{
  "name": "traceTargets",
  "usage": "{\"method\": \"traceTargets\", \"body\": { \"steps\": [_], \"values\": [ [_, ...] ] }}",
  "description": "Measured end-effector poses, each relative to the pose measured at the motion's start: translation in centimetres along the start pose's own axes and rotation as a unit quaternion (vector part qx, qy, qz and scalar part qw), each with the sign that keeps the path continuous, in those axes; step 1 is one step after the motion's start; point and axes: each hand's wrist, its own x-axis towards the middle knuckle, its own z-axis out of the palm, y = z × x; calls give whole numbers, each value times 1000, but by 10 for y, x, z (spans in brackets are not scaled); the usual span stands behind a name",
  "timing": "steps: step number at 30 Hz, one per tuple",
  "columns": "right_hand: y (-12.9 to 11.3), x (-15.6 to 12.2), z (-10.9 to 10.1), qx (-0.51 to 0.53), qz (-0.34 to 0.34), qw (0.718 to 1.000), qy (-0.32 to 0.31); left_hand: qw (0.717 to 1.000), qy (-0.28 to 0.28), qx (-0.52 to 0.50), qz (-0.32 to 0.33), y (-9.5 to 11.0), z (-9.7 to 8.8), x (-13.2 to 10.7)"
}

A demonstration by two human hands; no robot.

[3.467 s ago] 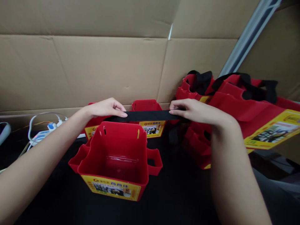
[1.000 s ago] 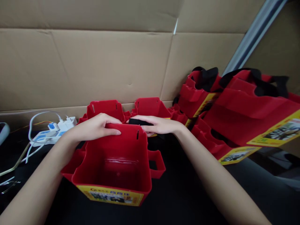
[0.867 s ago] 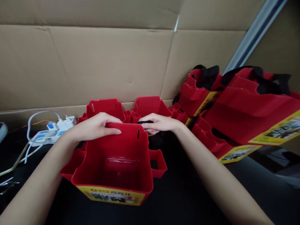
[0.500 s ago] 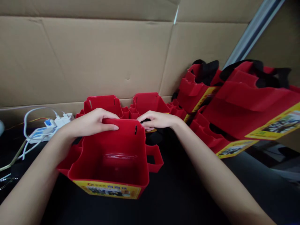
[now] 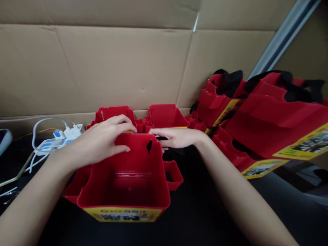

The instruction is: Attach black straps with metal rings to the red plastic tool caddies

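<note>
A red plastic bin (image 5: pixel 133 153) with a yellow picture label on its front stands before me, its top open towards me. My left hand (image 5: pixel 110 140) is at the bin's back wall, thumb on the inner side and fingers raised over the rim, spread apart. Behind the right back corner, my right hand (image 5: pixel 176 137) has its fingers closed on a black strap (image 5: pixel 162 138), mostly hidden by the hand and wall. A black strap tip (image 5: pixel 149 146) pokes through the slot in the back wall.
Two more red bins (image 5: pixel 164 114) stand against the cardboard wall (image 5: pixel 123 68). Stacked red bins with black straps (image 5: pixel 276 116) are at the right. A white power strip (image 5: pixel 55 143) with plugs and cables lies at the left on the black surface (image 5: pixel 200 205).
A black strap tip now shows through the slot. My left hand's fingers have loosened and lifted from the back rim. My right hand stays behind the corner.
</note>
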Motion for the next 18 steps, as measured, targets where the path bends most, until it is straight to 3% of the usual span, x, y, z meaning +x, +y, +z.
{"method": "traceTargets", "body": {
  "steps": [4,6,8,12,14,18],
  "values": [
    [8,1,0,-57,-7,998,38,985,80,149,46,36,2,2],
    [12,2,0,-84,-9,994,62,972,90,198,92,49,5,8],
    [14,4,0,-106,-21,992,69,969,51,207,125,55,7,13],
    [7,4,-1,-111,-63,990,55,972,-44,202,113,51,7,19],
    [-1,1,-2,-94,-66,992,57,976,-57,180,108,49,4,18],
    [-25,-11,-2,-52,-122,978,161,995,-37,50,82,43,-2,12]
  ]
}}
